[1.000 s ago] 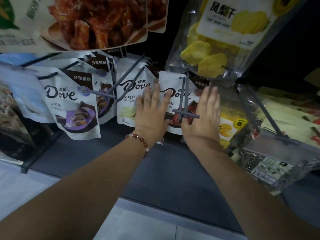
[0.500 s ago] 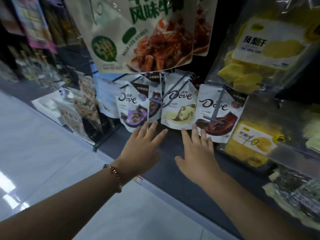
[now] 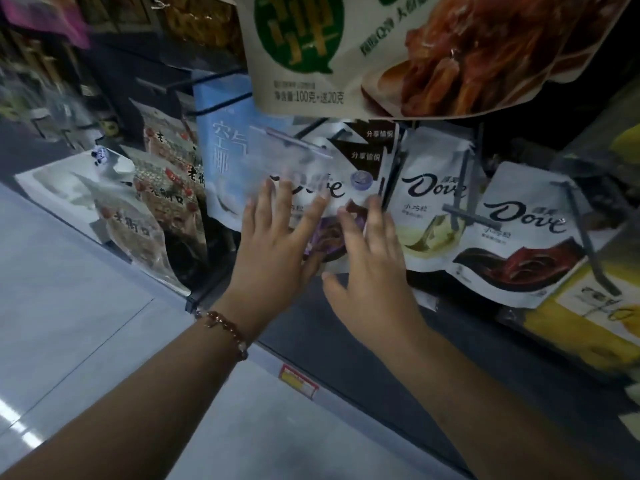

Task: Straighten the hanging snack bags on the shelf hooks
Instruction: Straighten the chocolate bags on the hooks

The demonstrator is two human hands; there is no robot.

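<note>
Both your hands have shifted left from the red chocolate bag (image 3: 519,244) to the purple chocolate bag (image 3: 311,192). Your left hand (image 3: 273,251) and right hand (image 3: 370,268) lie flat on it, fingers spread. It hangs white and glossy on its hook (image 3: 298,142), beside the green chocolate bag (image 3: 429,216).

left hand (image 3: 273,251) flat, right hand (image 3: 370,268) spread

Pale tiled floor (image 3: 86,306) (glossy, light-streaked) beside a dark shelf base (image 3: 398,327).
</note>
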